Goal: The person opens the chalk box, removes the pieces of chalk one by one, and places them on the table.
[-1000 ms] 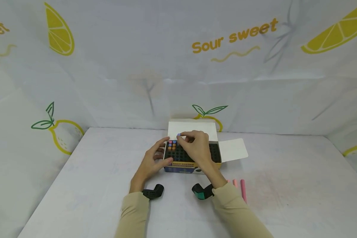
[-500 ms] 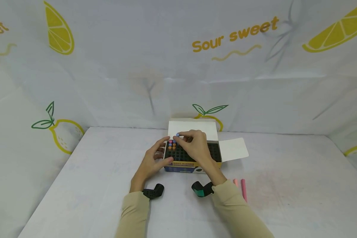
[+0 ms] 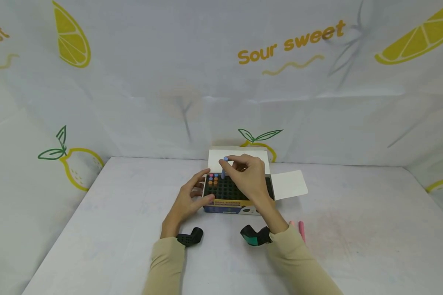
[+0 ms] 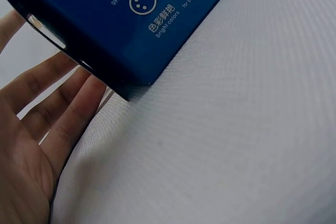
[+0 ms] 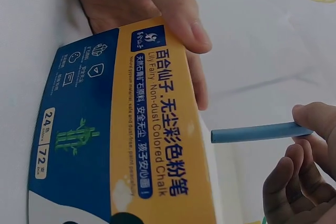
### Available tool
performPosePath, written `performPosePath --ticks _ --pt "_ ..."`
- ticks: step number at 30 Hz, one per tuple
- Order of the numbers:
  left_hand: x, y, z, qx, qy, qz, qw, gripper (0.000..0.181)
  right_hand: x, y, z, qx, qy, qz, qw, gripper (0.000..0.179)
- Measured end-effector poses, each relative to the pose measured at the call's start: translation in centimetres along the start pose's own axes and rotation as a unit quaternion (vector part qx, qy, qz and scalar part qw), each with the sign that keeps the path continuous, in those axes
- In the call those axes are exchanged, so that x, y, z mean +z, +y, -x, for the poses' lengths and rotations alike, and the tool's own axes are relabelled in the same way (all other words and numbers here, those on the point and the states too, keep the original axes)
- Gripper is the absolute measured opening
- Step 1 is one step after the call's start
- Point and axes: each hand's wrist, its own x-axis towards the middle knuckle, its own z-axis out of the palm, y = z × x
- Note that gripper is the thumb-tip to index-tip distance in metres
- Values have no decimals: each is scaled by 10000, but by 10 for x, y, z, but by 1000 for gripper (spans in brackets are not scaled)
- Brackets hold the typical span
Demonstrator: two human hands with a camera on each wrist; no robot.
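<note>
An open chalk box (image 3: 227,207) stands on the table, printed blue and yellow on its front. Its black holder has rows of holes, with several coloured chalk sticks (image 3: 213,183) at the left end. My left hand (image 3: 187,200) grips that end, thumb at the front top corner and fingers along the side. My right hand (image 3: 249,178) pinches a blue chalk stick (image 5: 257,133) by one end between thumb and fingers. In the head view the stick points down at the holes; in the right wrist view its free end is apart from the box's edge.
The box's white lid (image 3: 240,157) stands raised at the back, and a white side flap (image 3: 289,184) sticks out to the right. Pink chalk sticks (image 3: 302,230) lie on the table by my right sleeve, partly covered. A lemon-print cloth (image 3: 151,82) hangs behind.
My right hand has risen and shifted slightly right with the blue chalk stick, so more of the stick shows above the holes. My left hand has stayed on the box.
</note>
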Motion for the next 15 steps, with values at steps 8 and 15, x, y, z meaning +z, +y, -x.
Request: performPosePath --ticks 8,15 --pt "0 1 0 -16 23 -42 10000 74 -11 -7 12 133 52 38 9999 16" --pt "1 3 0 19 30 33 10000 75 -23 -6 27 79 38 -29 10000 13"
